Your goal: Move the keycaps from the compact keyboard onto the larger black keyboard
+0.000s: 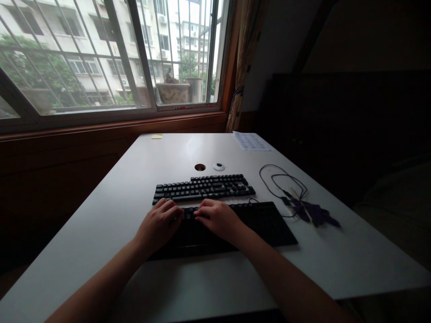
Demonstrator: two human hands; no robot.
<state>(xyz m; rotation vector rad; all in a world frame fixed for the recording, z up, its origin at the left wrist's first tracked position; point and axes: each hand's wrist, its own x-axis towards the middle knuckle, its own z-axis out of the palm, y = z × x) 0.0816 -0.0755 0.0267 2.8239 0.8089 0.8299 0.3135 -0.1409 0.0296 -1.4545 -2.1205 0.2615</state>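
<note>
A black keyboard lies flat on the white desk, partly covered by both hands, with a few keycaps showing along its far edge between them. My left hand rests over its left part, fingers curled and thumb tucked toward the fingertips. Over its middle is my right hand, thumb and fingertips drawn together close to those keycaps. Whatever either hand pinches is too small and dark to make out. Just behind the keyboard, rows of black keycaps are laid out in a keyboard pattern, with gaps at the right.
On the right of the desk are a looped black cable and a dark purple cloth with a thin pale stick across it. Farther back sit a cable hole, a white round cover, printed paper and a yellow note.
</note>
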